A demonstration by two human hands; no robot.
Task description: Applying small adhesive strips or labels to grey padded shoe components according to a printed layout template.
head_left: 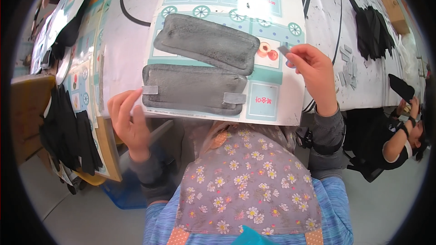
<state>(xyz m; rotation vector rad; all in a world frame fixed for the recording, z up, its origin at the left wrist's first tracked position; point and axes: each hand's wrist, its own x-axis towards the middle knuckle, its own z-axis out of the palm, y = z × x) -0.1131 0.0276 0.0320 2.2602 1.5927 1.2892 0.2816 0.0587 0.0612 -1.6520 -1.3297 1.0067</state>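
Two long grey fabric pads with rounded corners lie on a printed board (272, 116). The lower pad (190, 84) runs level and bears a small light-grey strip (150, 90) at its left end and another grey strip (234, 98) near its right end. Tilted down to the right, the upper pad (206, 41) reaches to the lower one's top edge. My left hand (129, 120) is at the lower pad's left end, fingers stretched out, fingertips beside the strip there. Between thumb and fingertips, my right hand (314, 72) pinches a loose grey strip (284, 50) above the board's right edge.
Several loose grey strips (349, 70) lie on the white table (324, 27) at right, near a bundle of black pieces (372, 31). Black fabric pieces (68, 131) hang at left over a wood-edged board. Another person (381, 136) works at far right.
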